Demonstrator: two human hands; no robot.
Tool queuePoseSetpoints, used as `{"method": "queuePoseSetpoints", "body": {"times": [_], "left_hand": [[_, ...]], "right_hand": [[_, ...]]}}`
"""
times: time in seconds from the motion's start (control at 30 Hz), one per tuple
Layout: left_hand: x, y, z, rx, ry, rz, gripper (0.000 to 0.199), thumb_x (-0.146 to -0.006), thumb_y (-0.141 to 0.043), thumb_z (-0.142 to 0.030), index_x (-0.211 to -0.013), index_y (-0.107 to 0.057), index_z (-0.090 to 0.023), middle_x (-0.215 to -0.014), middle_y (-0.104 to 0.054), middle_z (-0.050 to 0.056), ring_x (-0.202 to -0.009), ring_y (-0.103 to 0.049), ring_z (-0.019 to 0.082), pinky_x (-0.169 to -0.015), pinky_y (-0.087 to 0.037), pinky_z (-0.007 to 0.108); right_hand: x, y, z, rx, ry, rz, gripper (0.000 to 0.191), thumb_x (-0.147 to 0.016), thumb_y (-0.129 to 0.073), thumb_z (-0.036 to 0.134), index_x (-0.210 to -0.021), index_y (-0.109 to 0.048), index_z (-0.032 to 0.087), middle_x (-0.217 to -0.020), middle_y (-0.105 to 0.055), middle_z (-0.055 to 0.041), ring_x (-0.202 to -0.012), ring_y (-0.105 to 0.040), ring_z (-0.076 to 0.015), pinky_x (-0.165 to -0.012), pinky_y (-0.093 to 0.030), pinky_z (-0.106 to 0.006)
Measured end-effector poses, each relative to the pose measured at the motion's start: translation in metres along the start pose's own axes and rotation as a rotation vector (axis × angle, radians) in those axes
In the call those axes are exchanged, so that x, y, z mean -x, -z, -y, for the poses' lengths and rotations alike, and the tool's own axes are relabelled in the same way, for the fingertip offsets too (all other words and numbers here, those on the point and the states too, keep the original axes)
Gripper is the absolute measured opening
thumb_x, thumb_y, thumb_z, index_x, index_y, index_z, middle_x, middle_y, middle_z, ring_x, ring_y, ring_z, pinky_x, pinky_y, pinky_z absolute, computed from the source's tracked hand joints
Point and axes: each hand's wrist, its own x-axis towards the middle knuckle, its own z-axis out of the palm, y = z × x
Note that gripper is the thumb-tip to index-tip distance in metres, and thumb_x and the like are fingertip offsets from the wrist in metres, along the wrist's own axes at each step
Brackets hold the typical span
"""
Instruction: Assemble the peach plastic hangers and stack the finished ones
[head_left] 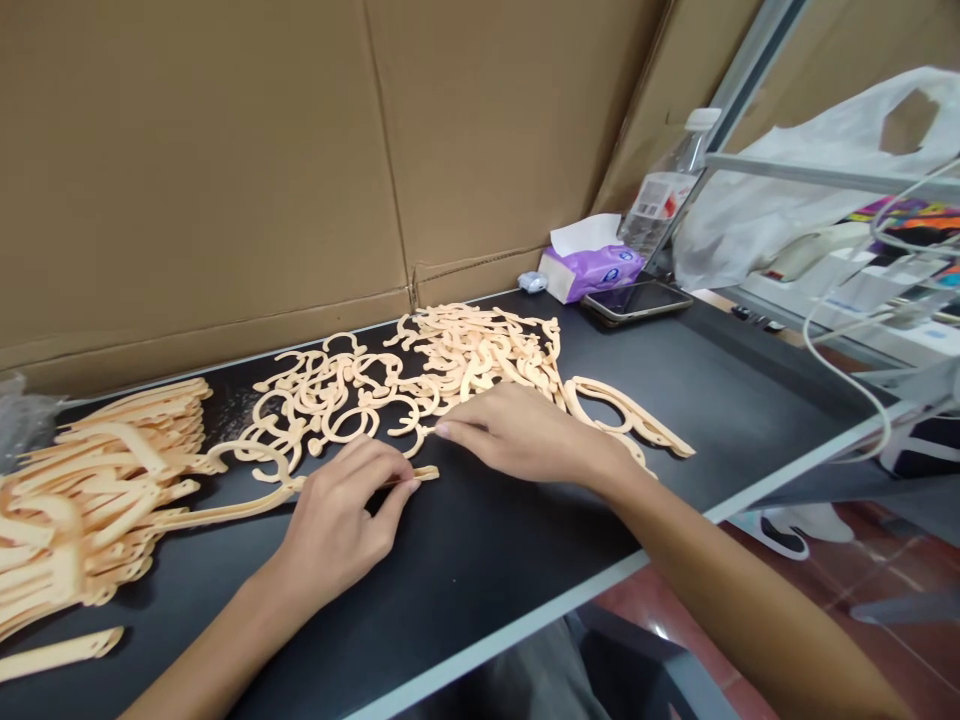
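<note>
My left hand (pixel 349 515) is closed in a pinch on a cream plastic strip (pixel 426 473), whose end sticks out past the fingertips. Just right of it, my right hand (pixel 510 432) pinches the stem of a cream curved hook (pixel 409 430) at the near edge of a hook pile (pixel 480 350). More loose hooks (pixel 330 385) spread behind my left hand. On the left lies a heap of long cream strips (pixel 97 480). Assembled-looking cream pieces (pixel 637 415) rest beside my right wrist.
Along the cardboard wall (pixel 225 180) at the back right are a purple tissue pack (pixel 592 268), a phone (pixel 637 300) and a plastic bottle (pixel 664 195). A metal-framed rack (pixel 825 175) with bags and cables stands at the right. The black table (pixel 465 580) has a pale front edge.
</note>
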Motion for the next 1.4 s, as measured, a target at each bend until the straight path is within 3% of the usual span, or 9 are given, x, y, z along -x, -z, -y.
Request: {"method": "queuePoseSetpoints", "body": {"times": [0.13,0.27,0.57,0.93,1.4], "left_hand": [[0.0,0.001,0.0,-0.003,0.001,0.016,0.007,-0.092,-0.059,-0.016,-0.086,-0.061,-0.02,-0.087,-0.064,0.002,-0.082,-0.06,0.016,-0.076,-0.048,0.029],[-0.001,0.0,0.0,-0.018,0.0,0.017,0.008,-0.092,-0.058,-0.017,-0.085,-0.06,-0.019,-0.085,-0.063,0.002,-0.081,-0.059,0.016,-0.074,-0.047,0.029],[0.0,-0.001,0.002,-0.024,-0.02,0.017,0.007,-0.093,-0.058,-0.017,-0.086,-0.061,-0.019,-0.087,-0.064,0.003,-0.082,-0.059,0.016,-0.076,-0.047,0.029],[0.001,-0.004,0.002,-0.039,-0.019,0.014,0.008,-0.092,-0.059,-0.015,-0.085,-0.061,-0.02,-0.087,-0.065,0.001,-0.082,-0.06,0.015,-0.074,-0.047,0.027],[0.001,-0.003,0.001,-0.019,-0.032,-0.008,0.008,-0.092,-0.058,-0.014,-0.086,-0.061,-0.019,-0.087,-0.065,0.002,-0.082,-0.06,0.015,-0.074,-0.048,0.028]], "right_hand": [[0.002,0.002,0.0,-0.025,-0.02,0.049,0.031,-0.097,-0.05,0.036,-0.082,-0.07,0.018,-0.08,-0.07,-0.0033,-0.073,-0.056,-0.0145,-0.064,-0.03,-0.025],[0.003,0.006,0.003,-0.124,0.008,0.146,0.022,-0.09,-0.063,0.035,-0.08,-0.071,0.017,-0.073,-0.067,-0.0002,-0.066,-0.053,-0.0113,-0.06,-0.029,-0.023],[-0.003,0.0,-0.004,-0.078,-0.081,0.149,0.029,-0.083,-0.064,0.033,-0.06,-0.063,0.015,-0.059,-0.056,0.0023,-0.058,-0.043,-0.0086,-0.057,-0.023,-0.026],[-0.009,-0.003,0.0,-0.185,-0.156,0.238,0.027,-0.08,-0.064,0.026,-0.056,-0.061,0.014,-0.052,-0.047,0.0049,-0.053,-0.04,-0.0075,-0.054,-0.026,-0.025],[-0.01,-0.002,-0.005,-0.336,-0.125,0.279,0.022,-0.079,-0.067,0.02,-0.059,-0.065,0.012,-0.05,-0.045,0.0066,-0.052,-0.04,-0.0067,-0.055,-0.029,-0.023]]}}
